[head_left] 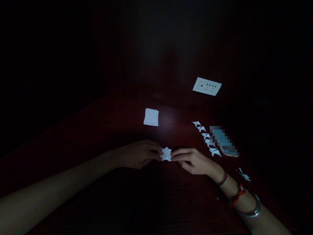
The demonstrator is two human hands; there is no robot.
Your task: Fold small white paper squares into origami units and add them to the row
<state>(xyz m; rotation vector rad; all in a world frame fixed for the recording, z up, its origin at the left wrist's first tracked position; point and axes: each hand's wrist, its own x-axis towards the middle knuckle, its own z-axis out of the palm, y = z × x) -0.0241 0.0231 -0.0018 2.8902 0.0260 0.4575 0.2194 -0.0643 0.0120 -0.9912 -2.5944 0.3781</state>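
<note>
A small piece of folded white paper [166, 153] with pointed edges lies between my two hands, low over the dark red table. My left hand [141, 154], with a ring on one finger, grips its left edge with the fingertips. From the other side, my right hand [194, 160] has its fingers closed on the right edge. Beyond them sits a stack of square white paper sheets [151, 117]. To the right, several folded white paper pieces [206, 137] form a slanting row.
Beside the row lies a phone [223, 140], its screen blurred out. White scraps [244, 175] rest farther right, near my right forearm. A white socket panel [207, 86] is at the back, above the table [117, 120]. The surroundings are very dark.
</note>
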